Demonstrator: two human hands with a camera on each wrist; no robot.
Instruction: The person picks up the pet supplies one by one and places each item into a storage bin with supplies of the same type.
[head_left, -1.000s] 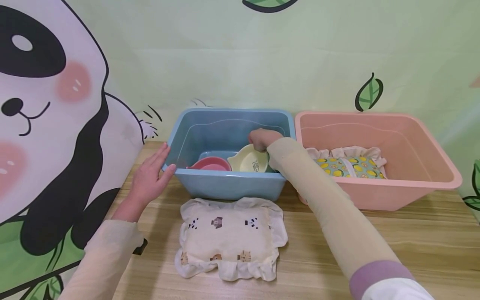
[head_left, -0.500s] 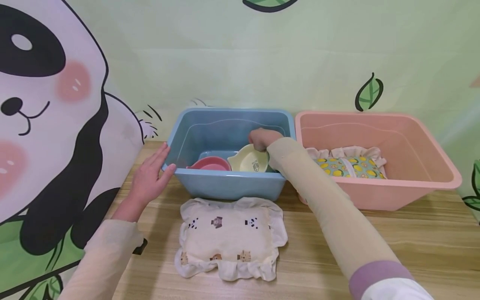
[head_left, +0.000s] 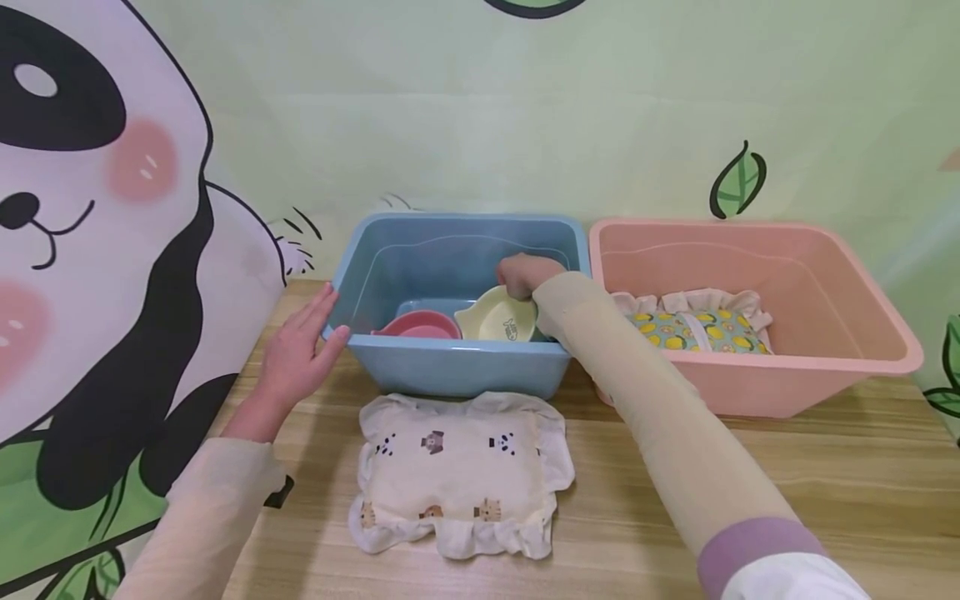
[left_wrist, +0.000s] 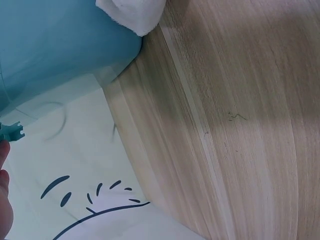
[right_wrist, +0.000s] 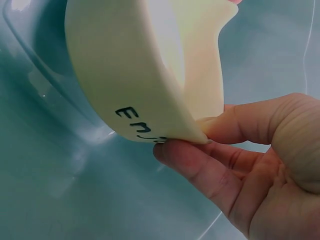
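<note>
My right hand (head_left: 527, 275) reaches into a blue plastic tub (head_left: 457, 367). There it pinches the rim of a pale yellow cat-ear-shaped bowl (head_left: 491, 318) with a fish drawing. In the right wrist view, thumb and fingers clasp the edge of the tilted bowl (right_wrist: 120, 65), which has dark lettering on its outside. Beside it in the tub sits a pink bowl (head_left: 422, 325), partly hidden by the front wall. At the tub's left rim, my left hand (head_left: 296, 354) rests with fingers extended; its fingertips show at the edge of the left wrist view.
A cream ruffled pillow (head_left: 457, 475) with animal prints lies before the tub on the wooden table (head_left: 315, 533). To the right stands a pink tub (head_left: 750, 392) holding a lemon-print pillow (head_left: 705, 332). A panda-print backdrop (head_left: 480, 108) rises behind the tubs.
The head view has shifted very slightly. Both hands, the bowls and the tubs otherwise look the same.
</note>
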